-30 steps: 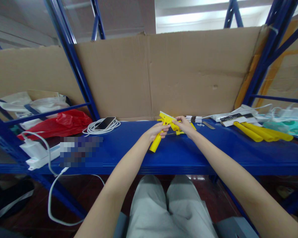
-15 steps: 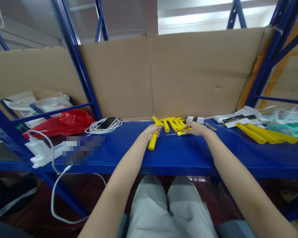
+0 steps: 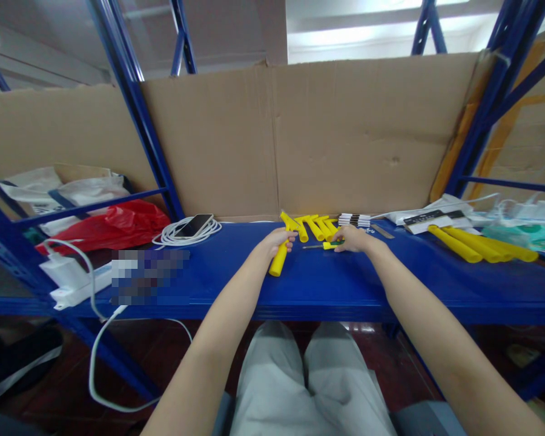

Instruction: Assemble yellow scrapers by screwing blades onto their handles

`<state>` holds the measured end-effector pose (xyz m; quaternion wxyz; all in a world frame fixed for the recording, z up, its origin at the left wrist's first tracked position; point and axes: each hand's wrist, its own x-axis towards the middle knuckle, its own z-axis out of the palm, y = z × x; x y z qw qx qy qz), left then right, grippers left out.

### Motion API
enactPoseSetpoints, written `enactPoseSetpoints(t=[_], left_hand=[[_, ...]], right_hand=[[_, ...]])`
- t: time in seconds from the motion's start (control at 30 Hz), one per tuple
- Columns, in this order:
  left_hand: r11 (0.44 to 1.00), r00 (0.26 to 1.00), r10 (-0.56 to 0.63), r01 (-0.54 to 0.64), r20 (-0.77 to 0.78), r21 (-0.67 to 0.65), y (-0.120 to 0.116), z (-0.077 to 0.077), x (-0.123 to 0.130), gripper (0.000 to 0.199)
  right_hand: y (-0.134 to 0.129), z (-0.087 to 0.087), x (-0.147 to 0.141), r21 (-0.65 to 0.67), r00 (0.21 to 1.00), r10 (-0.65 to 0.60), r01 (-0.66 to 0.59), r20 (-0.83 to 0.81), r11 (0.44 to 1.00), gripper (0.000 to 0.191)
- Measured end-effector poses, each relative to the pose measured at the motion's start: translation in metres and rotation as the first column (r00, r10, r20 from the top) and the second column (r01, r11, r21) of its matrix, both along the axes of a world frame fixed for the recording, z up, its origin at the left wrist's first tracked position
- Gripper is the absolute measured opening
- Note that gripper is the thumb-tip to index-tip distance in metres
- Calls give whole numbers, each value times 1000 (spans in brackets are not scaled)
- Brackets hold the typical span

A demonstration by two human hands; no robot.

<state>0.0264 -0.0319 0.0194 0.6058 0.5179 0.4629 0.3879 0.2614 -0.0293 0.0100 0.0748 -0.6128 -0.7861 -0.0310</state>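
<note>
My left hand (image 3: pixel 279 242) is closed around a yellow T-shaped handle (image 3: pixel 278 260), whose tube end points down toward the front edge. To its right, my right hand (image 3: pixel 349 240) has its fingers closed on the handle end of a screwdriver (image 3: pixel 327 246); the thin shaft points left, low over the blue table (image 3: pixel 236 272). Behind the hands several more yellow handles (image 3: pixel 315 227) lie in a row. A stack of small white and dark pieces (image 3: pixel 354 220) sits just behind my right hand.
Several yellow tubes (image 3: pixel 458 243) lie at the right beside a white packet (image 3: pixel 436 219) and a green bag (image 3: pixel 522 236). Left are a phone (image 3: pixel 195 225) on a coiled white cable (image 3: pixel 166 238), a red bag (image 3: pixel 113 224) and a power strip (image 3: pixel 82 289). Cardboard (image 3: pixel 345 133) stands behind.
My right hand has shifted slightly left and down, from beside the yellow handles onto the screwdriver's handle. My left hand still holds its yellow handle.
</note>
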Motion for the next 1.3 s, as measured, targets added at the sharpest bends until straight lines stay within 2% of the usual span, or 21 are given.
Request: enactPoseSetpoints(t=[0.13,0.3,0.43,0.8,1.0,1.3], left_hand=[[1000,1000,-13,13,15,-2,0,0,-1,14],[999,999,-36,36,15,-4,-3,2,0,16],[998,998,-67,68,18,-14,-5,4,2,18],[995,995,-97,98,23,-6,-8,5,3,17],[996,996,-90,90,10,-2,-8,5,4,18],[996,996,-86,86,15,2,-10,6,6,18]], right_hand=[[4,0,6,72,992,102,-97,-69,993,32],[2,4,4,255,992,9,23,-122,967,31],[-2,6,0,323,993,6,32,-116,946,28],[0,3,2,355,997,16,12,-76,935,26],[-6,6,-3,306,997,-34,52,-62,951,27],[-7,7,-4,271,999,-23,32,-37,962,27]])
